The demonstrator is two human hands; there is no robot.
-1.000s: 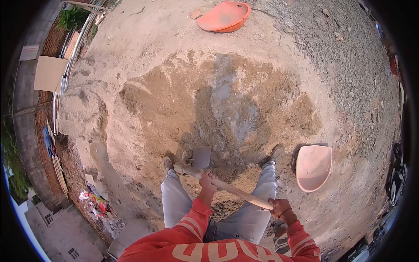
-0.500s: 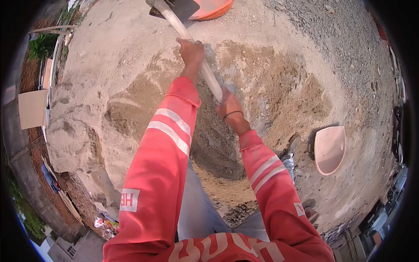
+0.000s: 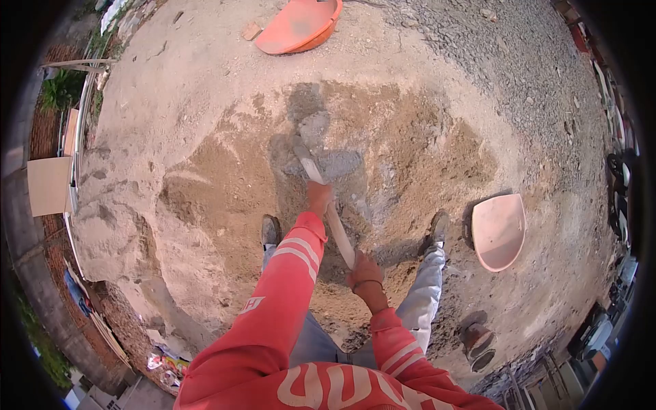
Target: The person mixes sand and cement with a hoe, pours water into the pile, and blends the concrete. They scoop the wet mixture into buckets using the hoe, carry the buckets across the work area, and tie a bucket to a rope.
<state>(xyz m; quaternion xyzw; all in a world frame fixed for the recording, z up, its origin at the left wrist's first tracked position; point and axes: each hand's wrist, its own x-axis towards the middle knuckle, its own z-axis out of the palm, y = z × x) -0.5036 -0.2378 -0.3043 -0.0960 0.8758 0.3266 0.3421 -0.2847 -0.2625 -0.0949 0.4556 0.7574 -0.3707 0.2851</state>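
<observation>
A hoe with a pale wooden handle (image 3: 339, 232) slants across the middle of the view, held in both hands. My left hand (image 3: 319, 198) is wrapped round the middle of the handle. Lower down, my right hand (image 3: 365, 270) grips its near end. The far end of the handle meets a grey powdery patch (image 3: 314, 126) on the heap of brown sand (image 3: 417, 150); I cannot clearly make out the blade there. My shoes (image 3: 439, 225) stand apart on either side of the worked sand.
An orange tub (image 3: 294, 33) lies at the far side, beside a brick piece (image 3: 251, 31). To the right sits a pale pink scoop-shaped container (image 3: 499, 232). Gravel (image 3: 526, 82) spreads at the upper right, and a rusty can-like object (image 3: 477, 339) lies at the lower right.
The hoe has come down from its raised, outstretched position to the sand in front of me. Both hands have drawn closer to my body, still gripping the handle.
</observation>
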